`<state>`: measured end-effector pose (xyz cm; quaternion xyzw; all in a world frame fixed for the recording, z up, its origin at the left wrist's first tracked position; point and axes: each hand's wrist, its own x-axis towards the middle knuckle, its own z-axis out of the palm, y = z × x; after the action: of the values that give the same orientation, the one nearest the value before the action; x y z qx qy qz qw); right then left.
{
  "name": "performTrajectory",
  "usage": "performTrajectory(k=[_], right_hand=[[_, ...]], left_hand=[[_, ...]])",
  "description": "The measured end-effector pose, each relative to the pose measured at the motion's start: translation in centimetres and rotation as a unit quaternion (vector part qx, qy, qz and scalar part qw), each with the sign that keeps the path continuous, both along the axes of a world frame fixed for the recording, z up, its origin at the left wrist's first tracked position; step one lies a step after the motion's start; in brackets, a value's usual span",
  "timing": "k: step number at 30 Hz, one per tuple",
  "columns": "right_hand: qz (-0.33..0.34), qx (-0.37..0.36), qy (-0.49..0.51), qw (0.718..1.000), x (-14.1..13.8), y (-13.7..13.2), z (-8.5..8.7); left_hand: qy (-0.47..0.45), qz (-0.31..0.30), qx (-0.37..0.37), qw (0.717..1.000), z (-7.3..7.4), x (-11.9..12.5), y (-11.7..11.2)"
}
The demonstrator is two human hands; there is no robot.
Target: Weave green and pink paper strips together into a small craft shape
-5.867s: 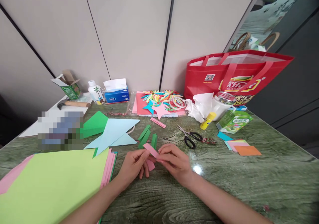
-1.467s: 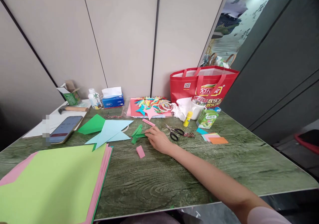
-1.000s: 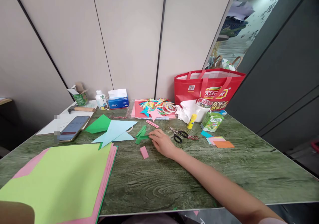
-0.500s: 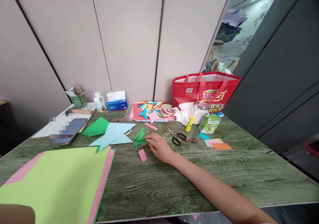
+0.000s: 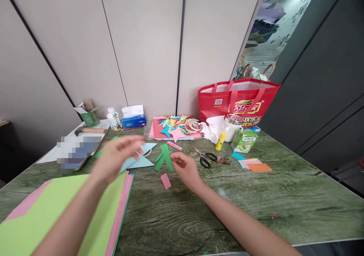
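Observation:
My right hand point(image 5: 186, 169) pinches the edge of a green paper strip point(image 5: 167, 157) above the table. More green strips point(image 5: 159, 162) lie just behind it, and a folded pink paper piece point(image 5: 165, 181) rests nearer to me. My left hand point(image 5: 119, 155) is in the air, blurred, its fingers stretched out and nothing visible in them. It partly covers the light blue paper shapes point(image 5: 139, 161). Below it lies a stack of coloured paper point(image 5: 76, 214), lime green on top. Scissors point(image 5: 205, 157) with black handles lie right of my right hand.
Behind stand a tissue box point(image 5: 133, 117), a red bag point(image 5: 239, 100), a white mug point(image 5: 231, 129), a yellow glue stick point(image 5: 220, 141) and a green carton point(image 5: 243, 141). Small coloured cards point(image 5: 260, 167) lie at right. A hammer point(image 5: 91, 130) and a pixelated phone are at left.
My left hand has come in from the lower left, over the paper shapes. My right hand has lifted a green strip, turning it more upright. The view has shifted slightly.

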<state>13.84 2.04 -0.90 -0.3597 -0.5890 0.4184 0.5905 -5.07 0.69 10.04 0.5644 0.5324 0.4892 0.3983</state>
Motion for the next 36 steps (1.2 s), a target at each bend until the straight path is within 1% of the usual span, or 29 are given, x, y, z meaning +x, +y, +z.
performTrajectory(k=[2, 3, 4, 6, 7, 10, 13, 15, 18, 21, 24, 26, 29, 31, 34, 36], right_hand=[[0.018, -0.034, 0.013, 0.999, -0.4, -0.5, 0.0], [0.025, -0.043, 0.006, 0.999, -0.5, -0.8, 0.0], [0.024, -0.049, -0.009, 0.998, -0.6, -1.0, 0.0], [0.006, -0.057, -0.048, 0.997, -0.5, -1.3, -0.2], [0.002, -0.067, -0.057, 0.996, -0.5, -1.3, -0.3], [0.011, -0.109, -0.033, 0.993, -0.2, -1.1, -0.9], [0.037, -0.154, 0.015, 0.987, -0.1, -0.9, -1.6], [0.049, -0.172, 0.025, 0.984, -0.1, -0.9, -1.8], [0.064, -0.168, 0.004, 0.984, 0.0, -0.9, -1.9], [0.087, -0.111, -0.046, 0.989, 0.1, -1.1, -2.2], [0.11, -0.05, -0.072, 0.99, 0.2, -1.2, -2.6], [0.093, -0.017, -0.091, 0.991, 0.3, -1.2, -2.7], [0.042, 0.068, -0.153, 0.985, 0.3, -1.4, -2.7], [0.023, 0.12, -0.18, 0.976, 0.4, -1.5, -2.6], [-0.003, 0.173, -0.209, 0.962, 0.5, -1.7, -2.2], [-0.007, 0.213, -0.235, 0.948, 0.7, -1.8, -1.8]], left_hand=[[0.013, -0.096, -0.072, 0.993, -2.5, 1.3, 0.4], [0.012, -0.134, -0.096, 0.986, -3.9, 2.0, 0.6], [0.006, -0.154, -0.105, 0.982, -5.2, 2.7, 0.7], [-0.008, -0.16, -0.106, 0.981, -7.2, 3.7, 0.8], [-0.014, -0.158, -0.109, 0.981, -7.9, 4.0, 0.8], [-0.048, -0.16, -0.132, 0.977, -9.2, 4.2, 0.8], [-0.092, -0.181, -0.14, 0.969, -9.7, 4.2, 0.7], [-0.096, -0.188, -0.145, 0.967, -10.0, 4.2, 0.6], [-0.088, -0.169, -0.155, 0.969, -10.2, 4.2, 0.7], [-0.093, -0.143, -0.169, 0.971, -10.4, 3.9, 0.8], [-0.105, -0.146, -0.187, 0.966, -10.6, 3.5, 1.0], [-0.11, -0.16, -0.189, 0.963, -10.6, 3.4, 1.1], [-0.12, -0.164, -0.181, 0.962, -10.6, 3.4, 1.2], [-0.131, -0.151, -0.179, 0.963, -10.6, 3.4, 1.2], [-0.133, -0.12, -0.184, 0.966, -10.5, 3.5, 1.3], [-0.131, -0.101, -0.188, 0.968, -10.4, 3.5, 1.3]])
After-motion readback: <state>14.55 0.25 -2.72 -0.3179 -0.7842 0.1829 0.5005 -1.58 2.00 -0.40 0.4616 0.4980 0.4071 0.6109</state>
